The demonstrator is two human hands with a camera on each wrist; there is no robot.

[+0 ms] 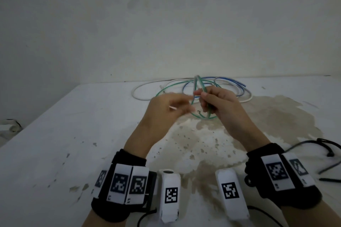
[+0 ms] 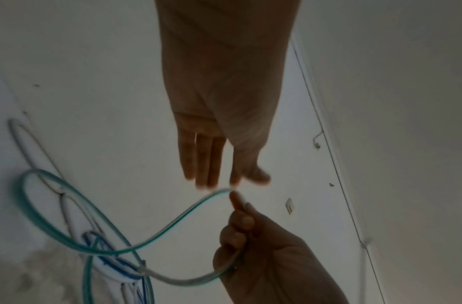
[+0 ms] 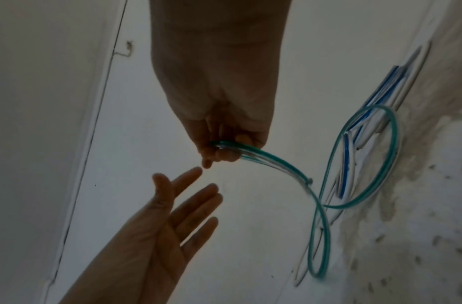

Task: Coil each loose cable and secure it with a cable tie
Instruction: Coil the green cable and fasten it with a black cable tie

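Two hands above table (image 1: pixel 55 125). Right hand (image 1: pixel 219 105) grips green cable (image 1: pixel 198 83) loops; left hand (image 1: pixel 166 108), fingers straight, just beside, holds nothing. Coiling step. Next: catch loose strand, add loop. Black ties (image 1: pixel 330 167) wait at right.

Stained white table (image 1: pixel 77 134): white cable (image 1: pixel 147 84), blue cable (image 1: pixel 230 81), black ties (image 1: pixel 330 167).

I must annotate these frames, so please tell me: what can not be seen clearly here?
- Head view: left hand is motion-blurred; whether it holds the thin pale strip is unclear.
- Head view: right hand covers the gathered part of the green cable.
- Head view: black cables are cut off by the right edge.
- No cable tie is identifiable.
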